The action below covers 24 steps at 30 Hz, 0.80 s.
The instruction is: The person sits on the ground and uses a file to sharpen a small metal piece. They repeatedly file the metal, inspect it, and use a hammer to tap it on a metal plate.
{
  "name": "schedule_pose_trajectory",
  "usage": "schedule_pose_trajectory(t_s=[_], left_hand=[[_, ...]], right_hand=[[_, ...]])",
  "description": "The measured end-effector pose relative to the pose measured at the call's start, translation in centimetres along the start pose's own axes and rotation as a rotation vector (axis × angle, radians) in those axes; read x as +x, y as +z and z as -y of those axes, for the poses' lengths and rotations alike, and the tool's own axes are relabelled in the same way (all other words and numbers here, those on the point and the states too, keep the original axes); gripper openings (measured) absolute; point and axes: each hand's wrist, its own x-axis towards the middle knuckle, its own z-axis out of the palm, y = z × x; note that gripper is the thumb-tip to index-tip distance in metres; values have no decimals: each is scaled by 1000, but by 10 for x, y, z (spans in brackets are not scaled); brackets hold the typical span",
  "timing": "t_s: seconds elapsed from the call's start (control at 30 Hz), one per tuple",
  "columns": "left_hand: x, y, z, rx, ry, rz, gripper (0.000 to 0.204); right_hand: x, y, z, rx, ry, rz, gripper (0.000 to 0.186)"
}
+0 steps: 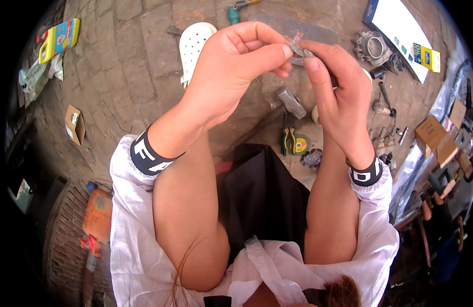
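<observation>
Up in front of me, both hands come together on a small grey curved metal piece (298,60). My left hand (231,66) pinches one end of it between thumb and forefinger. Thumb and forefinger of my right hand (344,89) are closed on the other end. Fingertips hide much of the piece, so its full shape and whether it is one part or two do not show. Below the hands, a hammer (291,104) lies on the ground, with yellow-and-black pliers (288,139) nearer to me.
Brick paving (124,61) surrounds me. A flat metal plate (298,29) lies beyond my hands. To the right are a round metal housing (371,46), a white board (397,30), a yellow box (427,58) and cardboard boxes (436,139). A yellow jug (60,40) stands far left.
</observation>
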Motion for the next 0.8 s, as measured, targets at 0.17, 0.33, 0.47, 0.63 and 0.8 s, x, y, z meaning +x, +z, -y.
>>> schedule_pose_trajectory(t_s=[0.17, 0.33, 0.47, 0.63, 0.8], left_hand=[[0, 3, -1, 119, 55, -32, 10], [-2, 3, -1, 158, 63, -64, 9], [-3, 2, -2, 186, 19, -82, 8], [-1, -2, -3, 134, -63, -83, 7], [-7, -1, -1, 50, -128, 0, 6]], right_hand=[[0, -3, 0, -3, 2, 27, 14], [-2, 2, -4, 14, 11, 9, 16], [-4, 6, -3, 68, 70, 16, 17], [-6, 11, -7, 53, 71, 1, 18], [-1, -3, -32, 113, 380, -126, 20]])
